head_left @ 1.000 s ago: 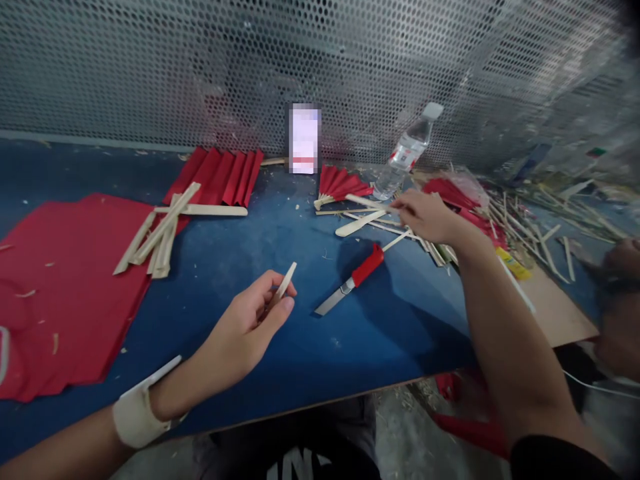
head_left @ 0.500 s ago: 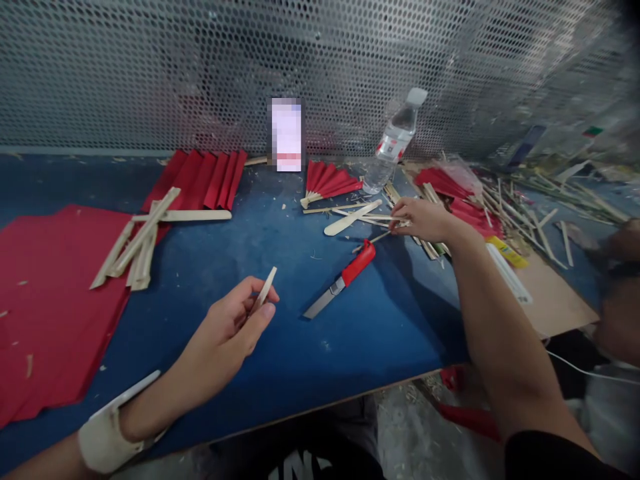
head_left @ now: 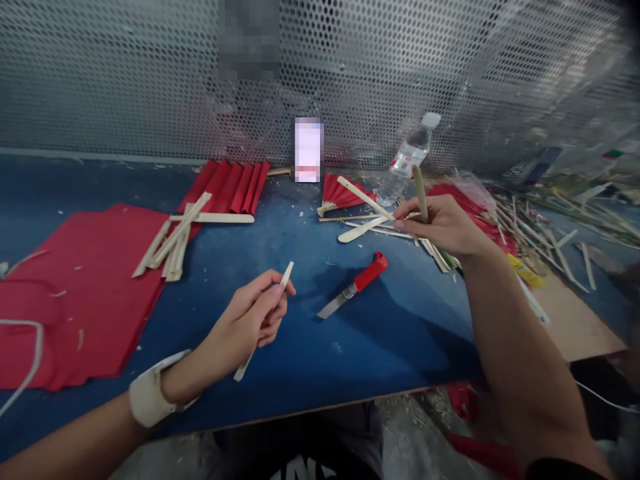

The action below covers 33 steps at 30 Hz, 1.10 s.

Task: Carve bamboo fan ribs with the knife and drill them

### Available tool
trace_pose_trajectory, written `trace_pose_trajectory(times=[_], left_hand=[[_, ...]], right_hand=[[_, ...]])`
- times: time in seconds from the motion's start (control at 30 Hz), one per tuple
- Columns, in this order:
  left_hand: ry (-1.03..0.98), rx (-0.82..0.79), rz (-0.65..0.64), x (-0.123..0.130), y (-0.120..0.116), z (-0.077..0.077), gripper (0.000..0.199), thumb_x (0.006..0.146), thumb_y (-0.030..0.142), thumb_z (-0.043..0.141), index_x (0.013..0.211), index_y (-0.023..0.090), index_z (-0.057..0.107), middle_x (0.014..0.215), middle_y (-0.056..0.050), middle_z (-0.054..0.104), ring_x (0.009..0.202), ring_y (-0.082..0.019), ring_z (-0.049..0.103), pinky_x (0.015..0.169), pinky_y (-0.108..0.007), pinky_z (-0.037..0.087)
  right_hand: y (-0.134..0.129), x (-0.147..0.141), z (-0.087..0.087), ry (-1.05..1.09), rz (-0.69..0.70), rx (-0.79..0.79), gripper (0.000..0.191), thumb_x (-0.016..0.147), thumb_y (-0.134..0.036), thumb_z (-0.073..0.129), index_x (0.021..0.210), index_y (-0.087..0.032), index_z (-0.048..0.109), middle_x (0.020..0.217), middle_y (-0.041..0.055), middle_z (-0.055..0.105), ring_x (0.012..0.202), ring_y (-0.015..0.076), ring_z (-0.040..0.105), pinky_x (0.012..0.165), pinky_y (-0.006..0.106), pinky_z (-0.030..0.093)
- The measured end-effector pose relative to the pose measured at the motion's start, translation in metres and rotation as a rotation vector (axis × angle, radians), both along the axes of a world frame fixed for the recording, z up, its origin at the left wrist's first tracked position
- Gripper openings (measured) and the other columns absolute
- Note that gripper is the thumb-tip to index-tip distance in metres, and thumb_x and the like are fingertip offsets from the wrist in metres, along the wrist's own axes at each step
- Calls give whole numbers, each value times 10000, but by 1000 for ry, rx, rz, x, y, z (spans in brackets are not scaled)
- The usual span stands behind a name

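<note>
My left hand (head_left: 257, 308) is closed around a thin, pale bamboo strip (head_left: 287, 275), which pokes out above the fingers and below the palm. Farther back on the right, my right hand (head_left: 443, 225) pinches bamboo strips. One pale strip (head_left: 364, 197) points left from its fingertips, and a darker piece (head_left: 420, 193) stands up between the fingers. Between my hands a red-handled knife (head_left: 369, 272) lies on the blue table with its blade out. Under the right hand's strip is a flat, round-ended bamboo slat (head_left: 360, 230). Behind it rests a small folded red paper fan (head_left: 345, 192).
Red paper sheets (head_left: 100, 287) cover the left side, with bamboo slats (head_left: 173, 247) and pleated red paper (head_left: 225, 187) by them. A lit phone (head_left: 307, 152) and a water bottle (head_left: 413, 150) stand at the back. Bamboo scraps (head_left: 530, 230) clutter the right.
My right hand has lifted off the table, with bamboo strips now showing in its fingers. My left hand has turned, so its strip shows at both ends. The view has shifted left.
</note>
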<state>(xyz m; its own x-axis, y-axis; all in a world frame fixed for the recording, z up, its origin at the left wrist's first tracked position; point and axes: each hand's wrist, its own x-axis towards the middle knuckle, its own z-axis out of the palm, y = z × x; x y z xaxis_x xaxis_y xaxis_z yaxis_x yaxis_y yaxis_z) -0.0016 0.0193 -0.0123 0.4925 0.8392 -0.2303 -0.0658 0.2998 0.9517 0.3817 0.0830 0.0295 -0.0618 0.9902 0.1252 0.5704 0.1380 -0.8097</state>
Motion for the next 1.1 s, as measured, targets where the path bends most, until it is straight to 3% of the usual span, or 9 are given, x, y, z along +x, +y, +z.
trace_pose_trajectory(times=[0.1,0.17,0.27,0.4,0.6,0.7,0.93,1.1], left_hand=[[-76,129,159,-1,4,2,213,1014,381,598,911,204,655,722,22,558,572,-105,536,571,-257,525],[-43,279,304,-2,9,3,178,993,320,636,910,190,724,859,-32,654,803,-139,629,736,-255,555],[-20,329,444,-6,21,2,169,986,301,657,951,188,777,764,-10,607,690,-111,541,619,-217,481],[-117,340,452,-10,34,-1,150,994,292,645,939,185,735,668,21,552,585,-102,521,557,-227,479],[-45,491,450,-14,40,-5,175,1021,291,607,906,178,675,864,-25,667,760,-123,675,705,-239,623],[-51,499,404,-16,41,-5,195,1031,327,606,906,184,651,870,-26,665,771,-140,697,683,-253,656],[-39,523,429,-17,38,-1,154,1013,295,650,943,161,683,907,-39,674,792,-142,708,681,-255,683],[-66,491,394,-15,36,-2,152,1002,291,670,990,148,724,959,-64,724,868,-180,749,700,-281,699]], right_hand=[[-11,-47,6,188,46,-77,341,747,-467,921,875,-208,740,609,-31,541,518,85,430,471,261,292],[-23,-87,3,348,102,-187,361,751,-470,917,855,-210,689,587,-60,495,470,62,356,440,252,263],[-42,-146,-12,521,170,-349,429,713,-513,922,860,-213,653,648,-55,576,430,40,309,397,245,220],[-56,-192,-35,423,248,-381,393,694,-473,933,818,-190,690,623,-40,581,482,58,381,436,239,277],[-50,-198,-59,220,192,-156,315,761,-470,863,820,-172,784,672,16,660,523,73,380,490,269,285],[-50,-194,-64,180,175,-109,312,780,-489,852,845,-186,818,634,6,644,511,74,356,495,273,273],[-48,-187,-69,151,205,-189,308,758,-497,857,800,-194,820,638,27,675,532,91,436,517,271,335],[-47,-187,-70,144,217,-148,298,766,-484,864,791,-192,808,613,1,638,528,76,377,512,270,281]])
